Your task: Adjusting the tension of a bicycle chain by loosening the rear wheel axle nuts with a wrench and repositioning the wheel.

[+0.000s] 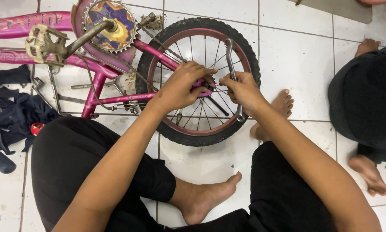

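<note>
White floor tiles (296, 64) lie under a pink bicycle (96, 81) on its side. Left hand (182, 86) curls over the rear wheel (199, 81) hub; right hand (243, 91), just beside it, grips a metal wrench (231, 64). Another person's bare feet (369, 172) rest well right of the hands.

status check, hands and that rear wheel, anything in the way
Left hand gripping at the hub of the rear wheel. Right hand shut on wrench. Another person's foot nearby, clear of wheel.
</note>
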